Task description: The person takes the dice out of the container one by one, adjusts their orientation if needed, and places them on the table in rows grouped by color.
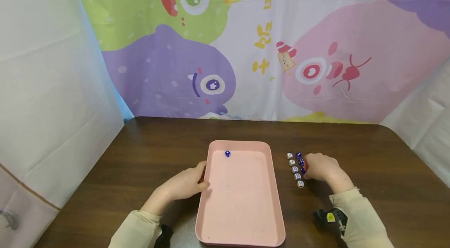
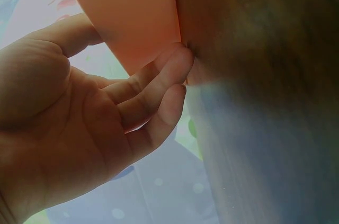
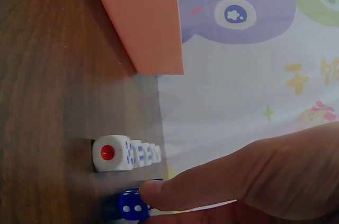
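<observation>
A pink tray (image 1: 242,201) lies lengthwise on the dark wooden table. My left hand (image 1: 183,183) holds its left side, thumb over the rim and fingers against the outer wall, as the left wrist view (image 2: 132,97) also shows. Inside the tray, near the far end, sits one blue die (image 1: 227,154). To the tray's right, my right hand (image 1: 321,168) pinches the nearest blue die (image 3: 133,206) of a short row between thumb and fingers. Two more blue dice (image 1: 301,161) stand beyond it, the fingertips close beside them.
A row of several white dice (image 1: 295,169) runs alongside the blue ones, between them and the tray. The table (image 1: 168,134) ends at a curtain (image 1: 246,84) with cartoon prints behind it. White cloth (image 1: 52,84) hangs at the left.
</observation>
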Tool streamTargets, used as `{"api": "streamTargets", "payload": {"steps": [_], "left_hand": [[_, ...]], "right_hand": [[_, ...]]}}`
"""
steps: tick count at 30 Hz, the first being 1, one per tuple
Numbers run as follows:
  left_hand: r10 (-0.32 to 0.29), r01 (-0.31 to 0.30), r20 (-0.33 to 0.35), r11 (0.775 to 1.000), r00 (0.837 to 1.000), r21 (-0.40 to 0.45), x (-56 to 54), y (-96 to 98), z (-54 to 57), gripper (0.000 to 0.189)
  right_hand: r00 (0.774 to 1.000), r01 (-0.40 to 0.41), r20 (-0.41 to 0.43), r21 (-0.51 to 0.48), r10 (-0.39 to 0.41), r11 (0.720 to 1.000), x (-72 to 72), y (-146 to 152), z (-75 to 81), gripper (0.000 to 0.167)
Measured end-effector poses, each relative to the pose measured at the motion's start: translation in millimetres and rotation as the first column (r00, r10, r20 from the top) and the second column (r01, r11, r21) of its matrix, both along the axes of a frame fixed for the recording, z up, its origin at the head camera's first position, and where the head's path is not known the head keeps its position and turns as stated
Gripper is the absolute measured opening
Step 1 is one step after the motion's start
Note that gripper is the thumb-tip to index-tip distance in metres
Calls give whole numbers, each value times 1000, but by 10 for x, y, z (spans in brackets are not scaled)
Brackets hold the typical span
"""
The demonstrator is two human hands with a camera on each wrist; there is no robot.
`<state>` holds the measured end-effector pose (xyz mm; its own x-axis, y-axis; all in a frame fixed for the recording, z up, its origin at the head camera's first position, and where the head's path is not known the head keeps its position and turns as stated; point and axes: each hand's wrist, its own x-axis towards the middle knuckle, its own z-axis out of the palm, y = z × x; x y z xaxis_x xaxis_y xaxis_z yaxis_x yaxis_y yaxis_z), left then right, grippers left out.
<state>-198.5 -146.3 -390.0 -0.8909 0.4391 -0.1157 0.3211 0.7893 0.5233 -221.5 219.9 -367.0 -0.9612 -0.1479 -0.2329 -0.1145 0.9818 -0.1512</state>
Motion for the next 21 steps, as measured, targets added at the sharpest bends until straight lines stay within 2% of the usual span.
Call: {"api": "streamTargets", "payload": {"steps": [10, 21], "left_hand": [[1, -1, -5, 1000, 1000, -5, -12, -4, -18, 62], [6, -6, 1, 1000, 1000, -1, 3, 7, -8, 63]], "right_hand": [[999, -24, -42, 14, 24, 1000, -17, -60, 149, 14], [978, -96, -187, 2, 95, 995, -149, -347, 366, 13]]}}
